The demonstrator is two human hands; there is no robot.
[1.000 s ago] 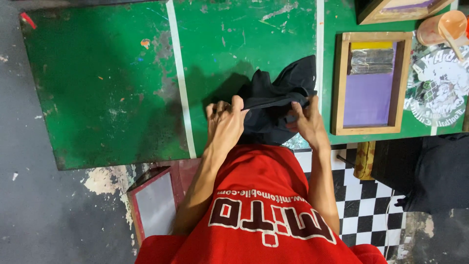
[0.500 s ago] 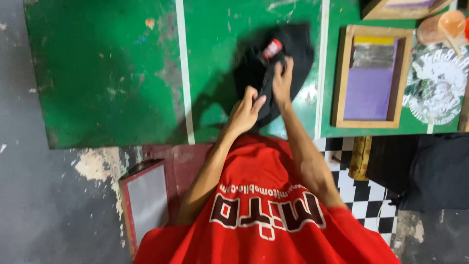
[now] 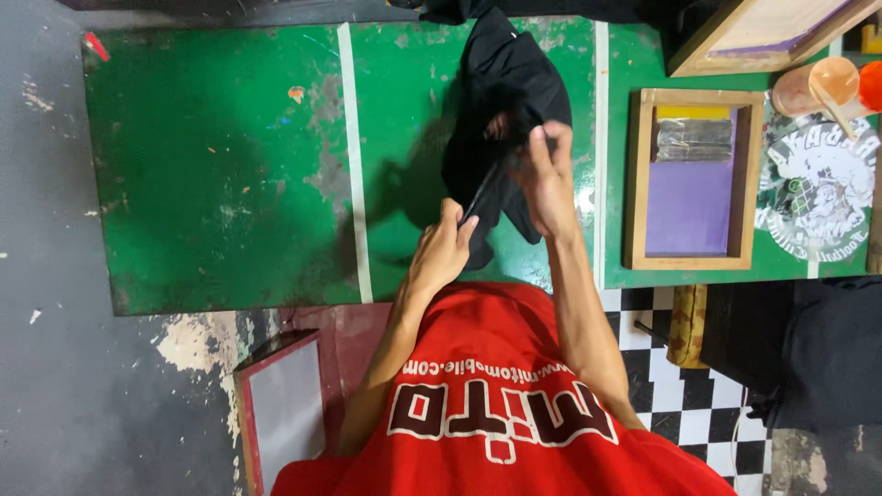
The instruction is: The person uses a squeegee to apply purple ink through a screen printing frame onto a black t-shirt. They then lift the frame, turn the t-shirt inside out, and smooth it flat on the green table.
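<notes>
Both hands grip a black garment (image 3: pixel 501 92) over the green counter (image 3: pixel 211 165). The left hand (image 3: pixel 443 253) is closed on a lower fold of the cloth, close to the counter's near edge, and the right hand (image 3: pixel 544 174) pinches the fabric higher up, fingers curled into it. The garment is bunched and partly lifted between them; its upper part spreads toward the far edge of the counter, between two white stripes (image 3: pixel 354 156) painted across the top. Toward the right end of the counter, just past the second stripe, lies a wooden-framed screen (image 3: pixel 695 179) with a purple mesh and a yellow strip at its far end. Another wooden frame (image 3: pixel 763 32) rests at the far right corner, near an orange cup (image 3: pixel 813 87) standing by a round printed design (image 3: pixel 818 197).
</notes>
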